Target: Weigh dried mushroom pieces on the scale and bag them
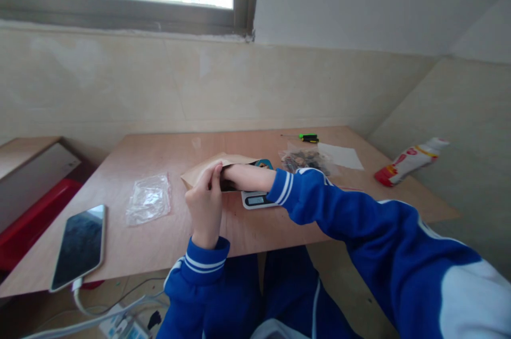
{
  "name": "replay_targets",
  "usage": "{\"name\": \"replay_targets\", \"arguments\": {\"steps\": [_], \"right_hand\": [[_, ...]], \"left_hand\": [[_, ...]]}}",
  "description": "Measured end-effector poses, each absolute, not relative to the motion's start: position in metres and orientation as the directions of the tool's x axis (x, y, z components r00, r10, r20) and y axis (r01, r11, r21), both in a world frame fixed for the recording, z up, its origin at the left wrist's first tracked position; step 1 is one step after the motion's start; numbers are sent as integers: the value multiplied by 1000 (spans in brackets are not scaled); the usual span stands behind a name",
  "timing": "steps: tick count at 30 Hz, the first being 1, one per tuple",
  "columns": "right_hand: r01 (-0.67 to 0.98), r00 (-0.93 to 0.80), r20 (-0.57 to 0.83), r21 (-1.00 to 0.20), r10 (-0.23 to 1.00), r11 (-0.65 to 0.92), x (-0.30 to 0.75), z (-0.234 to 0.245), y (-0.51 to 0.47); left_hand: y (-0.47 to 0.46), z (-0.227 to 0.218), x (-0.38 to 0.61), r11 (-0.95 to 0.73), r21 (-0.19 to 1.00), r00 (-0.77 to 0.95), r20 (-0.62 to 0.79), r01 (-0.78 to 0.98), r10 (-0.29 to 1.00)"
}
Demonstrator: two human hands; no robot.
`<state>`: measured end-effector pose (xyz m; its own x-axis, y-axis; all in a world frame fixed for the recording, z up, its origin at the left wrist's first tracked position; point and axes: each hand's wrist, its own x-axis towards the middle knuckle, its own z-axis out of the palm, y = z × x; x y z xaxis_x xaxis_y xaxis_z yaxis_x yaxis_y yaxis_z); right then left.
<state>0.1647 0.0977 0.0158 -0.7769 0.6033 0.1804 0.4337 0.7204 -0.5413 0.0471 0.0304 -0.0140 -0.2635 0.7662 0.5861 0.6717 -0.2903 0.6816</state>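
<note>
Blue tracksuit sleeves [399, 254] fill the bottom of my view, and all the action right now is at the brown paper envelope [235, 158] lying on the tabletop [159, 246]! My right hand [225, 178] is pushed into its mouth up to the wrist, so I can't show you whether those fingers are open or closed on anything in there. My left hand [204, 208] is raised right beside it, fingers curled against the paper's edge and my right forearm, though whether that's a true grip I can't tell. So the step in hand looks like reaching into the envelope, and with my arm in there, the paper calls for steadying. Just under my right forearm sits a white digital scale [255, 200], and a blue card [264, 164] shows behind the envelope. Further along lie a clear bag of dark bits [305, 160], a green-handled screwdriver [308, 138] and a white paper sheet [339, 155]. Over on the right, a red-and-white tube [411, 162] lies on its side. On my left, there's a clear plastic bag [148, 199] and a phone [79, 247] on its charging cable.
</note>
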Motion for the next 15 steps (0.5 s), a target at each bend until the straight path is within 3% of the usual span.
{"name": "replay_targets", "arguments": {"steps": [2, 3, 7, 11, 15], "right_hand": [[363, -847, 164, -518, 506, 775, 183, 40, 81], [359, -835, 196, -515, 515, 778, 194, 53, 74], [401, -629, 323, -644, 708, 651, 239, 78, 69], [460, -404, 268, -767, 875, 447, 277, 36, 110], [707, -317, 139, -624, 938, 332, 287, -26, 152]], "left_hand": [[34, -9, 41, -283, 685, -260, 576, 672, 775], [37, -6, 38, -283, 688, -265, 576, 668, 774], [49, 4, 26, -275, 713, -310, 573, 645, 759], [59, 10, 15, -244, 716, -343, 568, 654, 748], [65, 7, 10, -238, 723, -355, 564, 648, 746]]}}
